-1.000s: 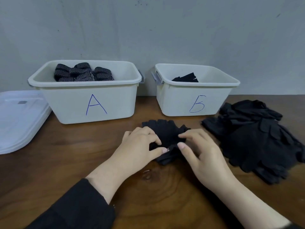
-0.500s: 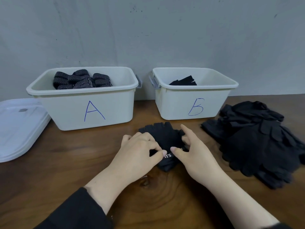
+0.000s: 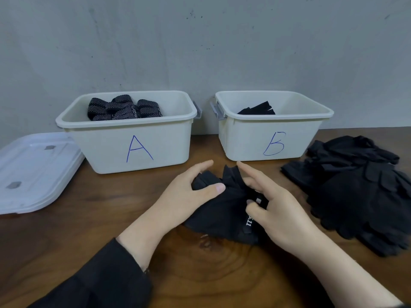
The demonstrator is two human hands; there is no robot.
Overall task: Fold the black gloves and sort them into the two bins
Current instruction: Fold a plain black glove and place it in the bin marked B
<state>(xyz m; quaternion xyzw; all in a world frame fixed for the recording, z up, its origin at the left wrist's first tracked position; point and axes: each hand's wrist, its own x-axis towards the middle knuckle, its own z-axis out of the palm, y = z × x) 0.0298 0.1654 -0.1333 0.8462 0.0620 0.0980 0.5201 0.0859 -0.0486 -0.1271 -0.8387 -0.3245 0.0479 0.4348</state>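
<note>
A black glove [image 3: 224, 210] with a small white-lettered tag lies on the wooden table between my hands. My left hand [image 3: 184, 196] grips its finger end, thumb on top. My right hand [image 3: 273, 207] pinches the glove near the tag, its index finger stretched forward. Bin A [image 3: 138, 147] at the back left holds several dotted black gloves [image 3: 122, 108]. Bin B [image 3: 273, 143] to its right holds a plain black folded glove [image 3: 258, 111]. A pile of unfolded black gloves [image 3: 355, 190] lies at the right.
A clear plastic lid [image 3: 33, 170] lies flat at the left beside bin A. A grey wall stands close behind both bins. The wooden table [image 3: 66, 230] runs to the near edge of view.
Both hands have lifted and bunched the glove, its finger end now raised off the table. The right hand has shifted to pinch near the tag. The camera has moved closer.
</note>
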